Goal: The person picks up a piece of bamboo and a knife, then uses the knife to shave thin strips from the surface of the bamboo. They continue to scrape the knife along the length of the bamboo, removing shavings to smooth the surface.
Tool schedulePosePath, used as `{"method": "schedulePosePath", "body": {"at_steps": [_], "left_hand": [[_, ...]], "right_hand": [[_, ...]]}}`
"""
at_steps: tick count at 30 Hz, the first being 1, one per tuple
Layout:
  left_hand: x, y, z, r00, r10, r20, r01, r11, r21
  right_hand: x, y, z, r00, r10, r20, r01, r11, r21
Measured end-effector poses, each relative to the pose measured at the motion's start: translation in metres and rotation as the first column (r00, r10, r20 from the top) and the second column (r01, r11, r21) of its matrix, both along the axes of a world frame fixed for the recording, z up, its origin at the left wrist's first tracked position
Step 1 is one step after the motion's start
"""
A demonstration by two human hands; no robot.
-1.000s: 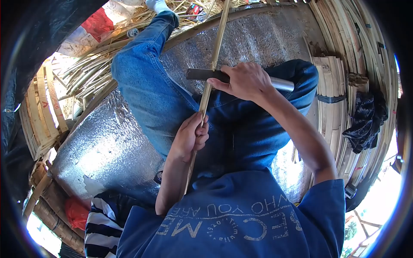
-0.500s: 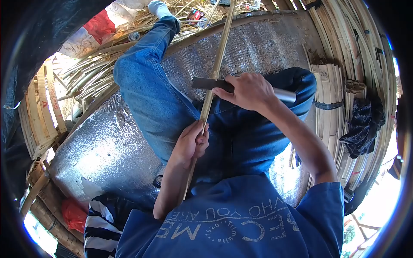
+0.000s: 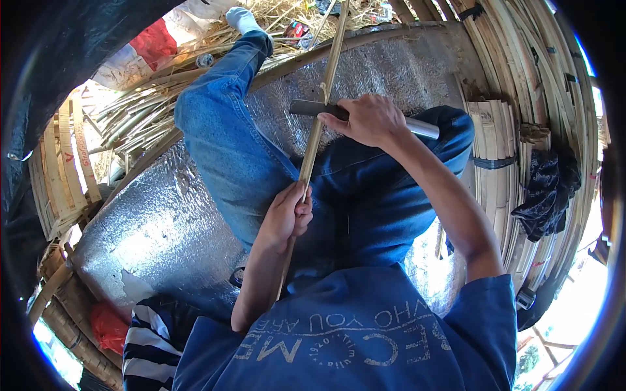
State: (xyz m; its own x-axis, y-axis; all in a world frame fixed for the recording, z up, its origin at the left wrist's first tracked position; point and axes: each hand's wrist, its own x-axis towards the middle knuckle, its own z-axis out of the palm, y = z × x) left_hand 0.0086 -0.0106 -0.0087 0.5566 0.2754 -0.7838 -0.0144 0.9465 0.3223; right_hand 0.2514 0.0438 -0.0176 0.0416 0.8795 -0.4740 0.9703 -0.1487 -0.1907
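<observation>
A long, narrow bamboo strip (image 3: 315, 133) runs from the top of the view down between the legs to the left forearm. My left hand (image 3: 287, 212) is wrapped round it in front of the lap. Farther up, my right hand (image 3: 372, 120) grips a knife (image 3: 306, 107) whose dark blade lies across the strip; its pale metal handle (image 3: 424, 128) sticks out to the right of the hand. A small curl of shaving (image 3: 323, 88) stands on the strip just beyond the blade.
Under the legs lies a silvery foil mat (image 3: 156, 228). Bundled bamboo slats (image 3: 493, 130) line the right side, with a black plastic bag (image 3: 544, 195) hanging there. Loose strips (image 3: 140, 120) and shavings lie at the upper left. A red bag (image 3: 109, 326) is at the lower left.
The knife and my right hand have moved a little up along the strip, away from the body. A curl now shows ahead of the blade. My left hand keeps its hold.
</observation>
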Motion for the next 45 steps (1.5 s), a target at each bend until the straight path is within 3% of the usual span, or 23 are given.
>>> {"method": "schedulePosePath", "body": {"at_steps": [3,12,14,17,21,29,45], "left_hand": [[-0.003,0.000,0.002,1.000,-0.006,0.012,0.005,1.000,0.011],[-0.006,-0.006,0.001,1.000,0.006,0.018,-0.006,1.000,0.001],[-0.004,-0.005,0.001,1.000,0.016,0.026,-0.016,1.000,0.007],[-0.006,-0.006,0.000,0.999,0.019,0.029,-0.019,1.000,0.004],[-0.005,-0.006,0.002,0.999,0.023,0.029,-0.023,1.000,0.006],[-0.004,-0.001,0.005,1.000,0.014,0.018,-0.014,1.000,-0.011],[-0.004,0.001,0.007,1.000,0.017,0.019,-0.016,0.999,-0.030]], "right_hand": [[0.005,0.011,-0.004,0.997,-0.053,-0.050,0.053,0.999,0.003],[0.025,0.034,-0.014,1.000,-0.006,0.028,0.006,1.000,-0.009],[0.026,0.033,-0.022,1.000,0.000,0.023,-0.003,0.990,0.141],[0.035,0.044,-0.030,0.998,-0.062,0.025,0.059,0.993,0.098],[0.045,0.056,-0.037,0.997,-0.031,0.065,0.022,0.990,0.140],[0.050,0.075,-0.025,0.995,-0.102,0.022,0.103,0.991,-0.084],[0.070,0.102,-0.036,0.981,-0.190,0.025,0.191,0.981,-0.032]]}}
